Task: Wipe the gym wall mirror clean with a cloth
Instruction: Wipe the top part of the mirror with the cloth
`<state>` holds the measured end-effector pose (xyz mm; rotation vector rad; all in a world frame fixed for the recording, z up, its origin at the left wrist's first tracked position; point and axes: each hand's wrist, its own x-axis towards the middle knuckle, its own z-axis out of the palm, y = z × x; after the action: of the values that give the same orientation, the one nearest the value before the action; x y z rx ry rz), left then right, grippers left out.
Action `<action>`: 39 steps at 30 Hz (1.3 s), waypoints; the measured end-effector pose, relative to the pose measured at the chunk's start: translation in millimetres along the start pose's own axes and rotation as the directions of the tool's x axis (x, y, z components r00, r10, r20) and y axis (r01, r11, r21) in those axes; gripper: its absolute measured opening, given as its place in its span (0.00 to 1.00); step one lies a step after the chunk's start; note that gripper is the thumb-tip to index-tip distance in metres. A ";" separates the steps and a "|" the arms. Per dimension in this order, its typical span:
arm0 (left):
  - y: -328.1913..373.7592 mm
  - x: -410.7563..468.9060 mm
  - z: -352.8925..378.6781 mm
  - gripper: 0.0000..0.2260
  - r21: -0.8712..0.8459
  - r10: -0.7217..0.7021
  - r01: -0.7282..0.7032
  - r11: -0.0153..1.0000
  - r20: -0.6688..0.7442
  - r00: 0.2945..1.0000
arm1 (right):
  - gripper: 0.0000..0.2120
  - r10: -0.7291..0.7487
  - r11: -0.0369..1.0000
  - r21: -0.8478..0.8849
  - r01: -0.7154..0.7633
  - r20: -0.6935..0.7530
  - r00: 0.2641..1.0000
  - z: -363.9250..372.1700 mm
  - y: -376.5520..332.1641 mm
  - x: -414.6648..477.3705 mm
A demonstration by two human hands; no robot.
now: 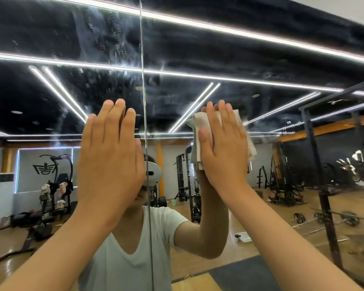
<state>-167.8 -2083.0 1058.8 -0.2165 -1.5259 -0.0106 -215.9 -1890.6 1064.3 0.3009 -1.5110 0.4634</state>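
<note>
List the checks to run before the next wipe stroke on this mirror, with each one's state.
1. Cloth flat between right hand and mirror: ok.
2. Right hand's fingers straight, pressing the cloth: ok.
3. Left hand flat beside the seam, holding nothing: ok.
4. Mirror above the hands clean: not ok, streaks and droplets show.
5. Cloth's wiping face clean: cannot tell, it faces the mirror.
</note>
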 end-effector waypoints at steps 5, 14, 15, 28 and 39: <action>0.9 0.0 -0.2 0.22 0.003 0.005 -0.005 1.000 0.007 1.000 | 0.24 -0.058 0.994 0.086 0.062 -0.054 0.997 11.3 -38.1 -8.8; -2.4 0.2 0.4 0.22 -0.023 0.020 -0.020 1.000 -0.014 1.000 | 0.24 -0.217 0.974 0.042 0.221 -0.074 0.973 16.8 -48.9 0.1; -3.0 0.5 0.5 0.22 -0.028 0.021 -0.022 0.999 -0.012 1.000 | 0.24 -0.222 0.973 0.039 0.225 -0.072 0.972 15.8 -46.8 0.8; 58.8 5.4 4.5 0.26 -0.126 0.119 -0.118 0.985 0.007 0.993 | 0.24 -0.096 0.995 -0.017 0.097 0.031 0.995 -16.9 60.5 22.2; 157.6 18.5 51.7 0.24 -0.224 0.141 -0.133 0.966 0.024 0.990 | 0.23 0.013 0.999 0.033 -0.013 -0.006 1.000 -45.0 160.4 29.3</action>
<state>-195.7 -1918.4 1057.5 -0.5029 -1.5459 -0.0673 -251.6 -1725.7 1076.2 0.3158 -1.5011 0.4995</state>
